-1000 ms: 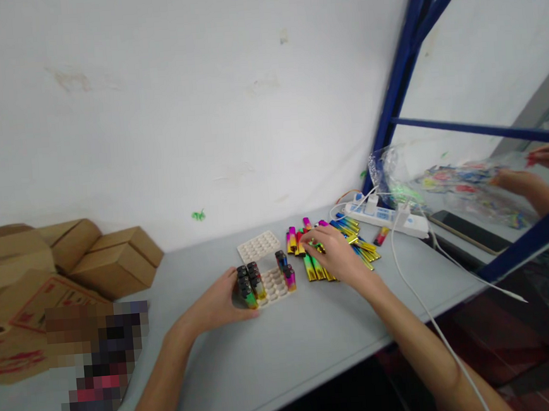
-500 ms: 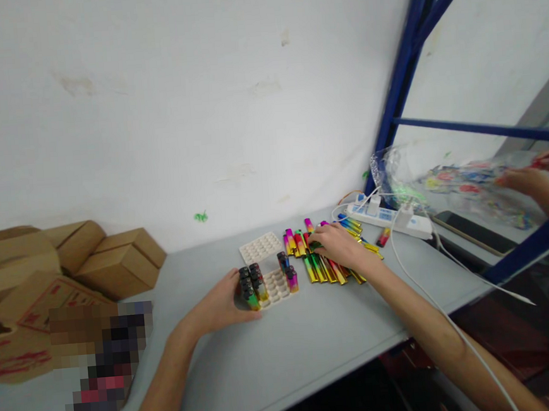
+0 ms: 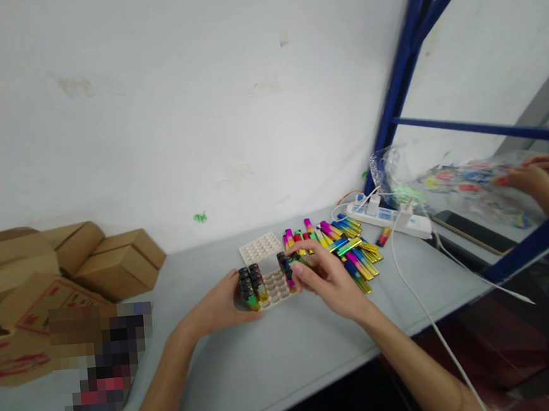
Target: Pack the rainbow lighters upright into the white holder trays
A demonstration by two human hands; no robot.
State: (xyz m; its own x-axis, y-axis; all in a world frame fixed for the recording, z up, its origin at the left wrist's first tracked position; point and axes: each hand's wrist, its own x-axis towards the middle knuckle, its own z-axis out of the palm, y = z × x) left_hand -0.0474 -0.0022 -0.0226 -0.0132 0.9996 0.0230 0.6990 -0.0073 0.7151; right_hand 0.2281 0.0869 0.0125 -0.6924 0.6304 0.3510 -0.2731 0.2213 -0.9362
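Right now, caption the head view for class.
Left hand and right hand at a part-filled tray beside loose lighters.

My left hand (image 3: 222,301) wraps the left end of a tray (image 3: 276,288) on the table (image 3: 268,364); lighters (image 3: 251,288) stand in that end. My right hand (image 3: 297,266), a lighter between its fingers, is at the tray's right end, where others stand. Just behind lies a second tray (image 3: 260,248). Right of both is a pile of lighters (image 3: 354,250), then a power strip (image 3: 389,219) and a phone (image 3: 469,231). Boxes (image 3: 117,265) sit well to the left; the wall (image 3: 200,110) is behind everything.
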